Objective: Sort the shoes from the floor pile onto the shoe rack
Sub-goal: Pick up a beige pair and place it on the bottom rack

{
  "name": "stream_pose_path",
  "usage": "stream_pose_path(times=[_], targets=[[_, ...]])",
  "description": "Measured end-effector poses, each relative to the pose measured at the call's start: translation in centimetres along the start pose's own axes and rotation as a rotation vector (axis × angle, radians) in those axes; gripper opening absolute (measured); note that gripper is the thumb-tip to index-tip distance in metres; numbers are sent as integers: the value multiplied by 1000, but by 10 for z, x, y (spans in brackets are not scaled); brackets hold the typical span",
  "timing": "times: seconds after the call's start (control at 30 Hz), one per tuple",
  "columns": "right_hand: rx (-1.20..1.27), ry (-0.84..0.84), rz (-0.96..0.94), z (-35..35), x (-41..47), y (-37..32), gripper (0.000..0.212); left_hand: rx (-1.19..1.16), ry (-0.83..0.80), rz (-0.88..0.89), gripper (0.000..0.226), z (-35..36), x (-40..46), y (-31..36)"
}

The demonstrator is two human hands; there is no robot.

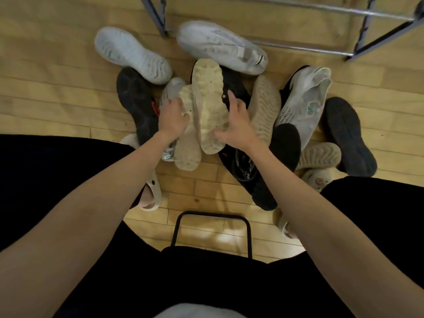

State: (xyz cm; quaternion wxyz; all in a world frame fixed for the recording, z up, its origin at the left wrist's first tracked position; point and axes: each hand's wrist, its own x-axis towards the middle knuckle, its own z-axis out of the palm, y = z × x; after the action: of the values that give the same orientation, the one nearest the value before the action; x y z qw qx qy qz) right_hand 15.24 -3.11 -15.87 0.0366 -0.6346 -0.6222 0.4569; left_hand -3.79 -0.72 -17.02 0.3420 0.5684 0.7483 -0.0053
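black sneaker (250,177) beside clogs (207,104), rack (358,31) beyond

Between the hands, 2 cream soles (207,104) look matt, lugged rubber; beyond them, bare metal rack tubes (305,45) shine over glossy wood floor (57,92).

A cream ridged-sole rubber clog (207,104) is seen amid white mesh sneakers (220,45), black knit sneakers (350,136), on a yellow-tan plank wood floor (50,88).
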Motion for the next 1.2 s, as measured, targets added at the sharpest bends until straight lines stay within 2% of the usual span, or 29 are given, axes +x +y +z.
stream_pose_path(times=[0.23, 0.43, 0.6, 0.67, 0.8, 0.97, 1.07, 1.2], targets=[[-266, -85, 38, 6, 6, -13, 138, -19, 45, 51, 51, 7, -7, -14], [-317, 9, 133, 26, 12, -28, 140, -15, 15, 85, 55, 11, 0, -29], [-60, 31, 288, 32, 19, -39, 130, -102, -43, 87, 55, 13, -4, -43], [53, 39, 336, 21, 19, -41, 124, -129, -100, 19, 55, 14, -10, -44], [180, 120, 335, -15, 7, -43, 113, -121, -175, -58, 56, 18, -22, -40], [-99, 187, 201, -47, -33, -42, 118, -99, -182, -91, 87, 28, -35, -26], [-170, 252, 162, -50, -54, -37, 119, 27, -206, -133, 85, 32, -41, -19], [-337, 352, 90, -50, -76, -29, 116, 79, -143, -212, 104, 36, -49, -16]])
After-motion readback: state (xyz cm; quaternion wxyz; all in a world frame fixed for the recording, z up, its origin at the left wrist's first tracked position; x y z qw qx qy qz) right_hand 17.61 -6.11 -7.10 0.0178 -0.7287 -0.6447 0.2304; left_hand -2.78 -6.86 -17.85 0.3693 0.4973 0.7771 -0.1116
